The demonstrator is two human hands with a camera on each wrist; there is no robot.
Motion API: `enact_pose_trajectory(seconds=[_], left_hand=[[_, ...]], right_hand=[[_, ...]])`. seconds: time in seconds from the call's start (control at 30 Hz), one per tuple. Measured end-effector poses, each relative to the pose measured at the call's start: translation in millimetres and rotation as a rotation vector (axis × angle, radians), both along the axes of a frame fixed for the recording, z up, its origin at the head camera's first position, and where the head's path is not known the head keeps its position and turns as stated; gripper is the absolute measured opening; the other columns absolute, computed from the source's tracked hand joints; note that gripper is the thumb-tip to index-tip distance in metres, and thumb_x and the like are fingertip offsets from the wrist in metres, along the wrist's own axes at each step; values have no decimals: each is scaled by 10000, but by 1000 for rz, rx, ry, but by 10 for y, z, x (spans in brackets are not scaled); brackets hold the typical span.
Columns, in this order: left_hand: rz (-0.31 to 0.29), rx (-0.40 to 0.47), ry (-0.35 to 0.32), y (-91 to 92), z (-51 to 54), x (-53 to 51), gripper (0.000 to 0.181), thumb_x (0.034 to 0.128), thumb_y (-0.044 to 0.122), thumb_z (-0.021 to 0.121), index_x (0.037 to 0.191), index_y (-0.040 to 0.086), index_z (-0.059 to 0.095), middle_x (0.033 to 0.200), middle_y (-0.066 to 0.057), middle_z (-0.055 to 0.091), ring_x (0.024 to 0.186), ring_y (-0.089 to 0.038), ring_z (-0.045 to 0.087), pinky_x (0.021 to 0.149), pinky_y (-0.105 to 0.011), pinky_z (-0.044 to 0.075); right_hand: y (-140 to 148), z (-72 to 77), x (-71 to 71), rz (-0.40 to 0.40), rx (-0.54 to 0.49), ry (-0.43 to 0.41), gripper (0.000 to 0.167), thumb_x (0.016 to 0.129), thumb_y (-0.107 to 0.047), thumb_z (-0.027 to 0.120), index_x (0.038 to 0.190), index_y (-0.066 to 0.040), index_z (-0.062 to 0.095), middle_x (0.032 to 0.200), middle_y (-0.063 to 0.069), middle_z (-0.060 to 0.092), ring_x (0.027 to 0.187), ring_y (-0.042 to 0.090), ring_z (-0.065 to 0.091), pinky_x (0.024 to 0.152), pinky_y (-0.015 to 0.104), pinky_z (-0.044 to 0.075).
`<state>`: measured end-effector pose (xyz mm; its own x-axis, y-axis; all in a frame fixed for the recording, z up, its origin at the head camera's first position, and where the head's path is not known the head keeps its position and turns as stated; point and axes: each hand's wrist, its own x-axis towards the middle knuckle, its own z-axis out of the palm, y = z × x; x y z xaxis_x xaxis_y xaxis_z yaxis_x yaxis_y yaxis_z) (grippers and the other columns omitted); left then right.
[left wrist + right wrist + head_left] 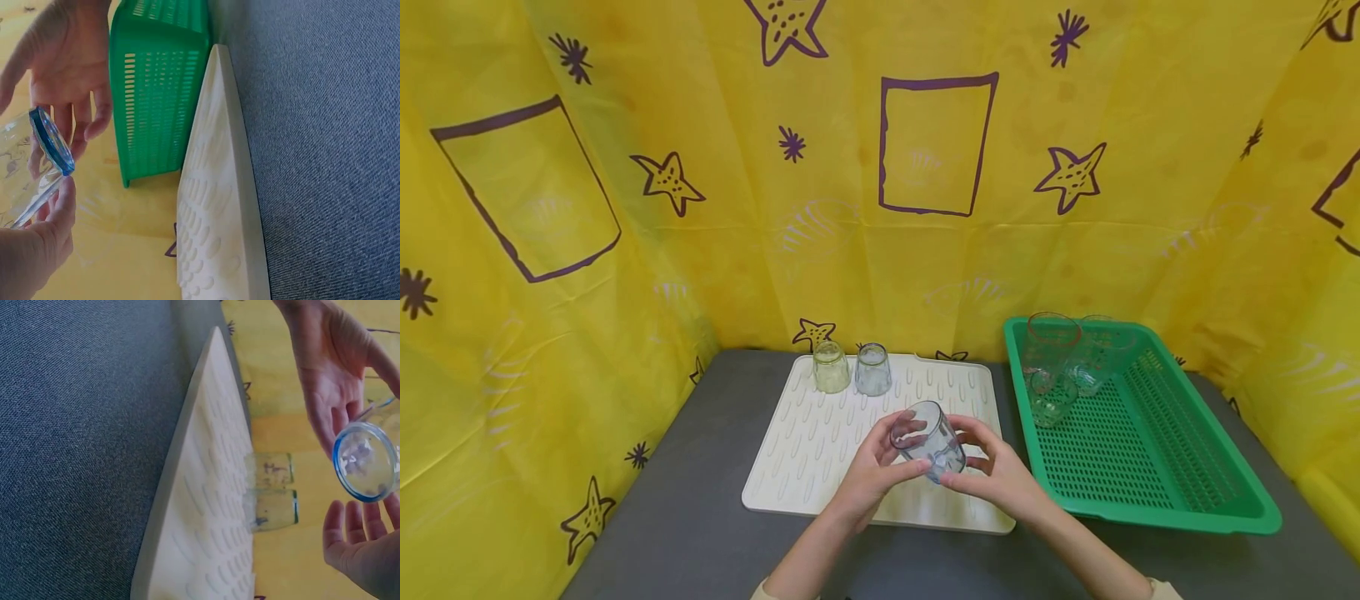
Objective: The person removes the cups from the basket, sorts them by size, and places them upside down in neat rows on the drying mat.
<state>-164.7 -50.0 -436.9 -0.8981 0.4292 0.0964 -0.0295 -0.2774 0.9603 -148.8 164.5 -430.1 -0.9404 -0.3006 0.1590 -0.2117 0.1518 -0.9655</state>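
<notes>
In the head view a clear bluish glass tumbler (934,446) is held tilted between both hands above the white mat. My left hand (871,468) grips its left side, fingers behind and thumb low in front. On the other side my right hand (1000,473) holds it, thumb near the lower end and fingers curved around the far side. The left wrist view shows the tumbler (37,162) between the left hand (40,250) and the right hand (72,75). A blue-tinted ring of the tumbler (365,462) faces the right wrist camera.
A white ridged drying mat (805,450) lies on the grey table (662,500). At its back left stand a greenish glass (831,371) and a bluish glass (873,372). To the right, a green plastic basket (1225,475) holds several clear glasses. Yellow patterned cloth (925,275) surrounds the table.
</notes>
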Motion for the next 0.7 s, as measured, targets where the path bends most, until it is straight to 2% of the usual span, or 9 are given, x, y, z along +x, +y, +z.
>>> enact_pose_trajectory(seconds=[0.23, 0.37, 0.57, 0.7], left_hand=[[-43, 85, -57, 12, 9, 24, 705, 865, 38, 707, 1439, 9, 299, 1409, -180, 433, 1330, -342, 394, 979, -316, 467], [-56, 104, -69, 21, 11, 33, 709, 864, 40, 709, 1437, 0, 292, 1397, -155, 444, 1336, -352, 385, 983, -325, 466], [-65, 85, -76, 7, -11, 35, 711, 866, 60, 715, 1437, 5, 295, 1404, -158, 447, 1343, -360, 377, 985, -326, 461], [-74, 25, -46, -24, -17, 20, 734, 873, 79, 712, 1469, 30, 287, 1430, -164, 439, 1351, -333, 387, 1008, -341, 445]], right_hand=[[-29, -28, 6, 5, -24, 5, 622, 829, -118, 773, 1380, -108, 484, 1343, 173, 504, 1197, 374, 463, 891, 360, 494], [-36, -29, 5, 8, -30, 12, 616, 828, -115, 773, 1374, -94, 489, 1314, 198, 520, 1180, 421, 463, 865, 352, 502], [-33, -33, 7, 15, -16, 15, 614, 823, -114, 779, 1365, -80, 493, 1266, 241, 528, 1132, 407, 490, 856, 358, 506], [-25, -34, 0, 0, 15, 19, 619, 812, -138, 794, 1356, -86, 502, 1259, 218, 545, 1122, 355, 510, 855, 339, 508]])
